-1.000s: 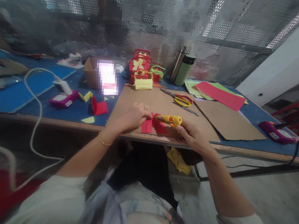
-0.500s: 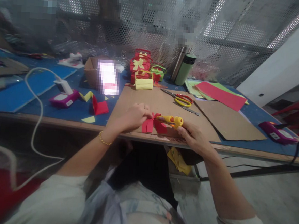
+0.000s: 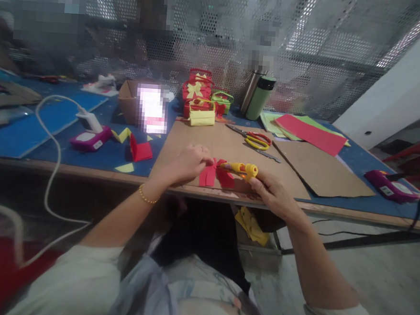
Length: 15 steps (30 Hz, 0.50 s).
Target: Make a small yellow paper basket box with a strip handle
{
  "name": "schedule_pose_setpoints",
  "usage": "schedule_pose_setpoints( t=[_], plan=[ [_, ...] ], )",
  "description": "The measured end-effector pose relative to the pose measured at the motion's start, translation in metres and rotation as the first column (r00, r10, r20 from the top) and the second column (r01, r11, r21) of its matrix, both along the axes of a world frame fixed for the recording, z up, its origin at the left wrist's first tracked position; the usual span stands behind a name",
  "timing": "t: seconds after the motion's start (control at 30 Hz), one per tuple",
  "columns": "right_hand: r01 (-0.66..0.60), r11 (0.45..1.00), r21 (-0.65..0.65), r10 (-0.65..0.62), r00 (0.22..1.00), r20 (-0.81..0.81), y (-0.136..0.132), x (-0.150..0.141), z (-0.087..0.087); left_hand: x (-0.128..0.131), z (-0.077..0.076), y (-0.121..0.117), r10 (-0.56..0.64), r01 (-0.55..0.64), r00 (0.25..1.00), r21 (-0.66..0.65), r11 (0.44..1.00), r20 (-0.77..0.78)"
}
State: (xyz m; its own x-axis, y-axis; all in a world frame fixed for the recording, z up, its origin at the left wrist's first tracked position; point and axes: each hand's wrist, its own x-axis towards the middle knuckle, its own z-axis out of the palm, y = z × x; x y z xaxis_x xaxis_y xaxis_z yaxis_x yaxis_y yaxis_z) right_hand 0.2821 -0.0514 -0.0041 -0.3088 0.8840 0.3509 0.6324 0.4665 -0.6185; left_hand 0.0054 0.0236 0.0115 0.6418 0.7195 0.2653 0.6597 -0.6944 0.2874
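On the brown cardboard sheet point(image 3: 178, 141) at the table's front edge lies a red paper bow point(image 3: 207, 177) with two cut tails. My left hand point(image 3: 191, 163) is closed over the bow's left side, its fingertips pinching the paper near the knot. In my right hand point(image 3: 270, 188) is a yellow hot glue gun point(image 3: 238, 168), gripped from the right with an orange glow near the handle. Its nozzle points left and meets the middle of the bow; the exact contact point is too small to make out.
Scissors point(image 3: 257, 140) and a grey blade point(image 3: 267, 156) lie behind the glue gun. Small paper bags point(image 3: 196, 92) and a green bottle point(image 3: 260, 98) stand at the back. Coloured paper point(image 3: 312, 133) is at right, a lit phone point(image 3: 151, 108) and purple box point(image 3: 90, 138) at left.
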Motion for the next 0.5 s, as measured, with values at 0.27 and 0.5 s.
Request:
schedule_pose_setpoints(
  t=[0.27, 0.5],
  plan=[
    [-0.003, 1.0, 0.017, 0.004, 1.0, -0.01, 0.0, 0.0, -0.001, 0.002, 0.003, 0.001, 0.004, -0.004, 1.0, 0.003, 1.0, -0.028],
    [-0.011, 1.0, 0.011, 0.011, 1.0, -0.005, 0.0, 0.0, 0.0, 0.008, 0.018, 0.007, -0.045, 0.042, 0.999, -0.095, 0.995, -0.03]
  ],
)
